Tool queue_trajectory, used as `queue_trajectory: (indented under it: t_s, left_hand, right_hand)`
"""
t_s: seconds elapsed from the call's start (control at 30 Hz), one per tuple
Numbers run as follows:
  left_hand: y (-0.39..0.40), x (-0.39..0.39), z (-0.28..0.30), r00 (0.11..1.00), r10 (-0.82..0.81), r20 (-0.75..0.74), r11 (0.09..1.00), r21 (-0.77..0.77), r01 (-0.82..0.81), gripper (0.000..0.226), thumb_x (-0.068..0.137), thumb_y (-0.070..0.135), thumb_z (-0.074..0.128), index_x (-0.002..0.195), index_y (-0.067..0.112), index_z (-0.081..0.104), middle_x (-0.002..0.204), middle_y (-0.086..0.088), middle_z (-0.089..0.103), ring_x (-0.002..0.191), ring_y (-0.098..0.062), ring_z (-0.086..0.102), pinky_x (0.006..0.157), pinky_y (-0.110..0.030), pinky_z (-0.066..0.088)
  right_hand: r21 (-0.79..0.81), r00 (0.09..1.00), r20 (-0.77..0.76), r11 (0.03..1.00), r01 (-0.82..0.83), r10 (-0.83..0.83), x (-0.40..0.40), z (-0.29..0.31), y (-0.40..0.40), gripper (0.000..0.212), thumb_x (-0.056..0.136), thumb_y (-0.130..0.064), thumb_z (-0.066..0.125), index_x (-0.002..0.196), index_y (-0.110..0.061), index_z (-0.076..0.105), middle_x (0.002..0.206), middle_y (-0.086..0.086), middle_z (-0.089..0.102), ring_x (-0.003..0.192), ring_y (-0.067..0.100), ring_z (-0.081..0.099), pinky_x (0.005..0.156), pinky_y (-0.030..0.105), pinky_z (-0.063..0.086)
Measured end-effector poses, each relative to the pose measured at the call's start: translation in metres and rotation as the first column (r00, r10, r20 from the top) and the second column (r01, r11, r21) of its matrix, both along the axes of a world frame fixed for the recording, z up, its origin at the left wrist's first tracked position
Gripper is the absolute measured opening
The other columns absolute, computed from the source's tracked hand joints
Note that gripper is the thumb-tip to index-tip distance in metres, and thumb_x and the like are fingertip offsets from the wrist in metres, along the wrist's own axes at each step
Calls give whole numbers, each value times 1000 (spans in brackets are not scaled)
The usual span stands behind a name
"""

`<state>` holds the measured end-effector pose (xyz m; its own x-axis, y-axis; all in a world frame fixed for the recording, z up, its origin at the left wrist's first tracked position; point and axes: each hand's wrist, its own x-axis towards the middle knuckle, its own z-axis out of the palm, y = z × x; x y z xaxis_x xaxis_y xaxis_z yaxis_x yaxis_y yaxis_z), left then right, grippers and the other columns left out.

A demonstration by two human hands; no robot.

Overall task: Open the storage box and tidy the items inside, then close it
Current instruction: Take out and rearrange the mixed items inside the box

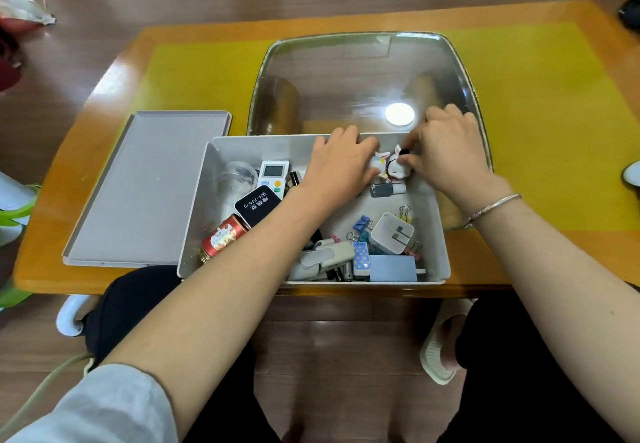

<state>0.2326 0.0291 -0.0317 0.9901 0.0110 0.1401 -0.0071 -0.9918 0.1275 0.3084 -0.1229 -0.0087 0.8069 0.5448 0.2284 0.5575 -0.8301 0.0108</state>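
A grey storage box (434, 234) stands open on the table's near edge, its grey lid (149, 189) lying flat to the left. Both hands reach into the far right corner. My left hand (341, 162) holds a small white rabbit figure (380, 162), fingers curled around it. My right hand (446, 151) pinches a second white rabbit figure (401, 165) with a dark head. Loose in the box lie a red tin (223, 236), a black Wi-Fi device (257, 205), a white remote (273, 177), a white plug (393, 237), binder clips (362, 226) and a blue card (393, 267).
A clear glass inset (346, 86) fills the table's middle behind the box, with a lamp's reflection (399, 114). The table (536, 96) has a yellow top and an orange wooden border. A clear cup (239, 174) lies in the box's left part. My knees sit under the near edge.
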Motion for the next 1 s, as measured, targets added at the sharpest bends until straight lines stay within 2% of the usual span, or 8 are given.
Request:
queue_trajectory:
  t_s: [0.23,0.5,0.63,0.73,0.8,0.9,1.0]
  left_hand:
    - [-7,5,-4,995,56,87,993,99,-65,30,89,42,58,109,20,58,108,-3,56,101,-26,48,81,-38,27]
    - [-6,-2,-7,994,58,93,998,25,-61,34,89,40,58,112,15,52,112,-3,57,105,-26,48,79,-35,26]
    - [-8,-10,-1,991,38,128,998,40,-43,32,86,38,63,105,14,53,104,-5,57,97,-27,50,72,-32,21]
    - [-11,-16,0,998,-52,34,993,107,48,21,90,34,57,101,17,62,99,-4,61,96,-28,53,70,-33,17]
    - [-14,-18,-1,990,-132,-37,975,174,137,20,93,30,51,105,24,67,101,-1,60,98,-25,51,69,-32,15]
    - [-17,-22,-5,958,-263,-116,927,246,284,28,93,21,51,116,33,63,111,4,55,104,-21,45,73,-32,19]
    - [-19,-27,-8,933,-302,-198,901,261,347,39,86,10,53,121,29,59,123,1,51,111,-21,45,77,-33,22]
  right_hand:
    - [-10,1000,-6,1000,-25,25,1,1,-1,19,77,-38,72,91,-24,74,92,5,56,99,30,46,79,39,33]
    - [-16,999,-27,999,-43,42,-2,1,-1,24,76,-42,73,92,-25,73,93,5,55,100,29,46,81,38,33]
    - [-10,998,-38,999,-46,46,-3,1,-1,24,77,-41,72,94,-25,73,94,5,55,100,29,46,82,38,34]
    - [-12,998,-43,999,-41,40,-3,2,0,24,77,-41,72,94,-23,72,96,7,56,101,30,46,83,39,34]
    - [-10,998,-45,999,-38,38,-4,2,-1,25,78,-40,72,96,-22,72,97,7,56,101,30,46,83,39,34]
    - [2,998,-44,999,-33,33,-5,1,0,26,77,-38,72,96,-20,72,98,7,57,101,29,46,84,38,34]
    - [6,998,-45,999,-39,39,-6,1,0,27,76,-38,73,97,-20,71,98,7,57,101,29,47,83,38,34]
